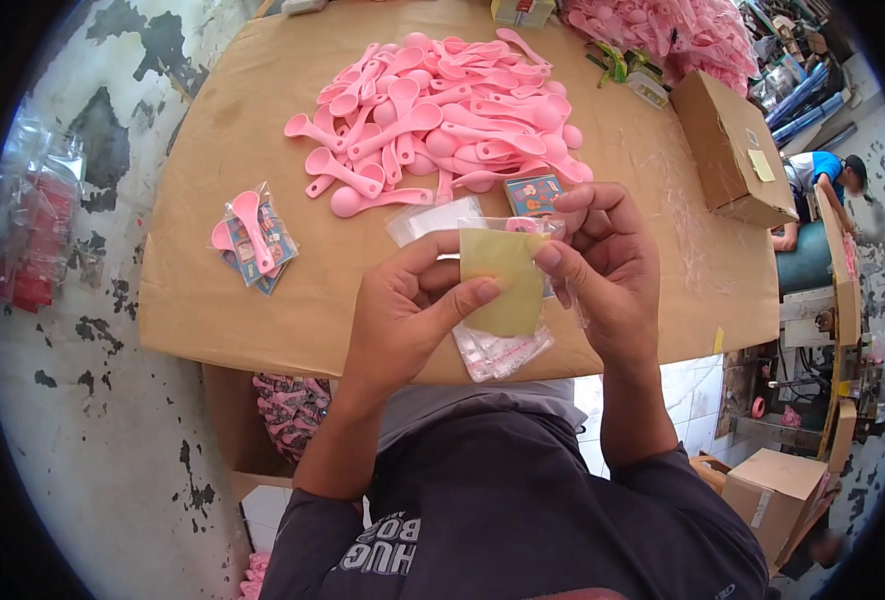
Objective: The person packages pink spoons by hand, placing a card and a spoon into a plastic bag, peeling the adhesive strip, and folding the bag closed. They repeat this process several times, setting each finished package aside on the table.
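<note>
My left hand (407, 310) pinches a clear plastic packet with a pale yellow-green back (502, 280) between thumb and fingers. At the packet's upper right edge, my right hand (607, 270) closes thumb and fingertips on the clear plastic. A bit of pink shows at its top; the rest of its contents is hidden. Just beyond my right fingers lies a small stack of printed cards (532, 192). Under and behind my hands are clear plastic bags (502, 355). A big heap of pink spoons (442, 115) covers the table's middle.
To the left on the brown-covered table (332, 270) lie bagged cards with pink spoons (257, 240). A cardboard box (732, 145) stands at the right edge, near a large bag of pink pieces (672, 40). Another person (822, 185) bends over at far right. Packed bags (292, 410) sit below the table.
</note>
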Demonstrator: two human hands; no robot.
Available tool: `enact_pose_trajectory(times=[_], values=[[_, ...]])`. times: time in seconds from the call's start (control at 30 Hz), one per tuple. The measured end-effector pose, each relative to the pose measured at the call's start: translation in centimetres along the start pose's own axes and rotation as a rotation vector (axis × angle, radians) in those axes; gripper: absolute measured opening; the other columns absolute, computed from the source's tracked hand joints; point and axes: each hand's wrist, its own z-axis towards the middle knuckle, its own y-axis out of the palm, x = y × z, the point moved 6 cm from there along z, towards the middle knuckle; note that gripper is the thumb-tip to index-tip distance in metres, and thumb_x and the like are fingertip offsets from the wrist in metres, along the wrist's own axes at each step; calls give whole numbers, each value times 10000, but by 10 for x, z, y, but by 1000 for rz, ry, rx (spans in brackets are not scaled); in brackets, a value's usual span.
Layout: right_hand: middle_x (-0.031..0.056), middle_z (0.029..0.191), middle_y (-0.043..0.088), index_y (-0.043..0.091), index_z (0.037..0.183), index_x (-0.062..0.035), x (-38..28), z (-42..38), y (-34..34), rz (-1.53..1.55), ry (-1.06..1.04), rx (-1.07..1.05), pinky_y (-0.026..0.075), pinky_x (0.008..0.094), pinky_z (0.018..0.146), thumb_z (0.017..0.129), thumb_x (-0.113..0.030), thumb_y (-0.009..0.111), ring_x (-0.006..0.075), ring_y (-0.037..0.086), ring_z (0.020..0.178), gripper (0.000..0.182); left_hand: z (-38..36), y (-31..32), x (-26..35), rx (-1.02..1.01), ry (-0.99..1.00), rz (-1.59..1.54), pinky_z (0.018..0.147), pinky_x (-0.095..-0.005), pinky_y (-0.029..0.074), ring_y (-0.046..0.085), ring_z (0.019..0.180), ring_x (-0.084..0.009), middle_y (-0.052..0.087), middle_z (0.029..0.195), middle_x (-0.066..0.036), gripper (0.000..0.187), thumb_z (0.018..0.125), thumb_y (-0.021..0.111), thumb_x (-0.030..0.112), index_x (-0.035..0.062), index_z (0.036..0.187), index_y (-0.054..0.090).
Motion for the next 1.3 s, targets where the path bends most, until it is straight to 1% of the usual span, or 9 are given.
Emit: enact_pose_trajectory(times=[0.33,0.4,0.5,0.67,0.8,0.87,1.03,1.2,1.3], values=[[-11,977,588,591,1236,-40,14,-4,-10,-346,48,-56,492,211,756,909,-15,740,45,587,861,360,-7,-27,14,126,195,25,903,-288,550,690,1031,-156,741,1109,-134,255,950,683,-20,-76,1197,649],[3,1021,631,619,1186,-16,3,-2,-24,-380,31,20,491,217,729,945,-18,694,49,590,873,253,-13,-45,43,229,519,399,953,-307,526,685,1090,-192,739,1127,-139,230,913,655,-82,-49,1140,675],[78,1025,647,645,1027,14,-16,1,-48,-428,-73,88,433,219,695,912,81,548,76,568,862,164,-18,-79,77,255,711,655,1020,-346,492,655,1200,-245,735,1151,-144,276,872,585,-139,-29,1105,683],[104,947,612,596,875,8,-31,-2,-85,-438,-313,138,432,257,728,861,127,483,130,541,825,164,-38,-141,83,392,318,1233,1142,-406,387,544,1359,-297,658,1331,-187,376,886,485,-135,-22,1202,655],[95,920,575,557,831,5,-34,-3,-85,-387,-406,112,432,261,739,857,130,483,153,533,816,148,-41,-126,74,326,346,1089,1149,-396,376,565,1338,-282,664,1327,-158,362,906,524,-81,10,1227,664],[98,918,580,580,858,10,-29,-3,-78,-434,-351,57,436,263,737,855,123,498,155,548,825,140,-38,-106,66,223,323,1213,1130,-474,399,592,1292,-322,691,1247,-147,261,922,637,19,49,1175,697],[107,926,602,682,1083,-47,-7,-18,3,-824,-66,-409,499,340,714,884,-14,655,232,625,835,203,-37,-127,50,135,278,1439,1162,-499,357,615,1256,-316,702,1230,-139,231,930,669,88,23,1148,711],[98,970,600,669,1091,-67,22,-41,21,-1072,-113,-454,515,387,735,880,-161,747,288,629,845,245,-43,-137,55,209,261,1462,1174,-495,351,620,1256,-317,709,1225,-149,215,950,646,92,10,1137,712],[93,969,598,672,1070,-72,37,-44,12,-1068,-51,-375,513,393,738,877,-178,759,290,632,849,236,-42,-115,58,285,371,1220,1053,-442,465,658,1170,-294,726,1169,-139,180,908,707,100,11,1063,727]])
